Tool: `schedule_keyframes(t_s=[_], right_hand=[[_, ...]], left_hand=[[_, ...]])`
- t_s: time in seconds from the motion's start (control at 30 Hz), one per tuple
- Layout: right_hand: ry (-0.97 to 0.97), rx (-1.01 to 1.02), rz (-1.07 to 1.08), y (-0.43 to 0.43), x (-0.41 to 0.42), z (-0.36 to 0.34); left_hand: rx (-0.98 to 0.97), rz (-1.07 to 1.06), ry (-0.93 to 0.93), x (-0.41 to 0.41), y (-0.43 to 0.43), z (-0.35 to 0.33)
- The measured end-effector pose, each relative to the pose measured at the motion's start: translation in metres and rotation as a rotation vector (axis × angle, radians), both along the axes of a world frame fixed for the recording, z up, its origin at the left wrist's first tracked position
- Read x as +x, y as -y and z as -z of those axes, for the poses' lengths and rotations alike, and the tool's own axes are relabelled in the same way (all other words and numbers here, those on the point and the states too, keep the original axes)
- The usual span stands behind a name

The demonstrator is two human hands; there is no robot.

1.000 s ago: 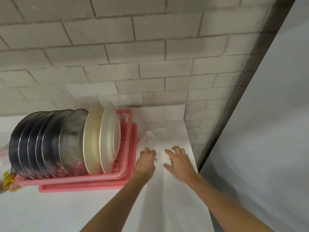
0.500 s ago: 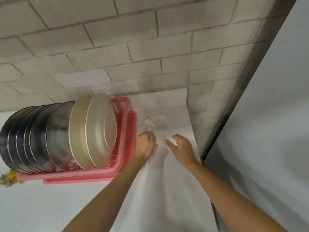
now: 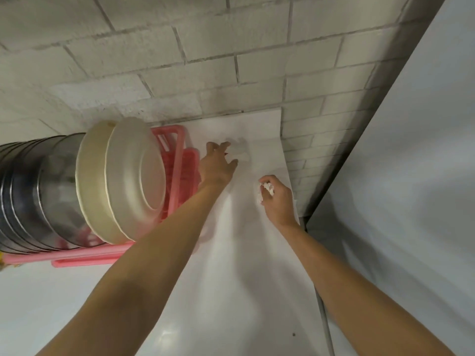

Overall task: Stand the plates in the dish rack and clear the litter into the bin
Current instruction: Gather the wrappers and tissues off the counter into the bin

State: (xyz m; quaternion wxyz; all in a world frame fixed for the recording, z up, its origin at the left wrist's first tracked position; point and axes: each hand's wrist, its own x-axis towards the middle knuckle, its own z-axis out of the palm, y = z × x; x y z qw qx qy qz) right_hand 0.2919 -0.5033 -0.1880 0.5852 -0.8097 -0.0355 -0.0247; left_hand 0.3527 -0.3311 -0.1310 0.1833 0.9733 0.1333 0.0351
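A pink dish rack (image 3: pixel 181 160) stands on the white counter (image 3: pixel 231 278) at the left. Several steel plates (image 3: pixel 38 196) and two cream plates (image 3: pixel 128 181) stand upright in it. Beyond the rack's right end, a crumpled white tissue (image 3: pixel 240 151) lies on the counter. My left hand (image 3: pixel 216 165) reaches over to it, fingers apart and touching its near edge. My right hand (image 3: pixel 276 199) is farther right, near the counter's edge, closed on a wad of white tissue (image 3: pixel 267 188).
A grey brick wall (image 3: pixel 180 60) rises right behind the counter. A white panel (image 3: pixel 411 176) stands at the right, past the counter's edge. A yellow scrap (image 3: pixel 2 260) shows at the far left, below the rack.
My right hand closed on the tissue wad and drew it right. My left hand reached forward from beside it to the farther tissue and spread its fingers.
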Motion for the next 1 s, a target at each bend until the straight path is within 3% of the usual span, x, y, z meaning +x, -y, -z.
schedule_keyframes(t_s=[0.17, 0.4, 0.57, 0.73, 0.83, 0.9, 1.0], right_hand=[[-0.001, -0.016, -0.002, 0.001, 0.001, 0.0], [-0.044, -0.004, 0.011, 0.001, 0.003, 0.002], [-0.089, 0.026, 0.009, 0.0, 0.003, -0.001], [-0.26, 0.226, 0.031, 0.003, 0.002, -0.014], [-0.402, 0.403, -0.01, 0.004, -0.006, -0.029], [-0.483, 0.507, -0.063, 0.003, -0.013, -0.037], [-0.524, 0.584, -0.099, 0.005, -0.028, -0.044]], left_hand=[[-0.017, 0.016, -0.141, 0.0, 0.003, 0.017], [-0.083, 0.063, -0.108, -0.018, 0.014, 0.03], [-0.466, 0.004, -0.019, -0.035, 0.026, 0.01], [-1.215, -0.121, -0.009, -0.055, 0.036, -0.025], [-1.51, -0.174, -0.031, -0.067, 0.04, -0.032], [-1.582, -0.239, -0.053, -0.075, 0.044, -0.03], [-1.377, -0.289, -0.051, -0.087, 0.048, -0.018]])
